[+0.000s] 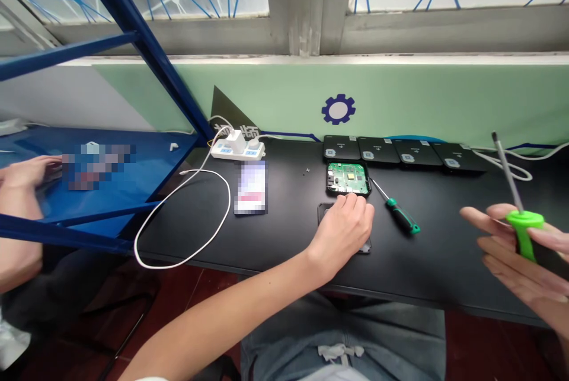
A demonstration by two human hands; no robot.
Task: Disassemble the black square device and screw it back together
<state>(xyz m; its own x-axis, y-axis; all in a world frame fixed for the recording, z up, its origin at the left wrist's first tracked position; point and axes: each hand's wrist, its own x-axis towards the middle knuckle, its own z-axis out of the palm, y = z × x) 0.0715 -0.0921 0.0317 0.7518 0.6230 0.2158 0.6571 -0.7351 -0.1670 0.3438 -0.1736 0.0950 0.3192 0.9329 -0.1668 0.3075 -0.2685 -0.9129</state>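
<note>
Nearest the camera, the right hand [518, 250] curls around a lime-green screwdriver [524, 227], its shaft pointing up. The left hand [342, 230] lies half-open, gripping nothing, its fingertips [355, 203] touching the near edge of an open black housing [331, 188] that shows a green circuit board [349, 178]. Under that palm sits a flat black cover [323, 212]; a green-handled screwdriver [402, 216] lies just right of the hand on the counter [284, 239].
</note>
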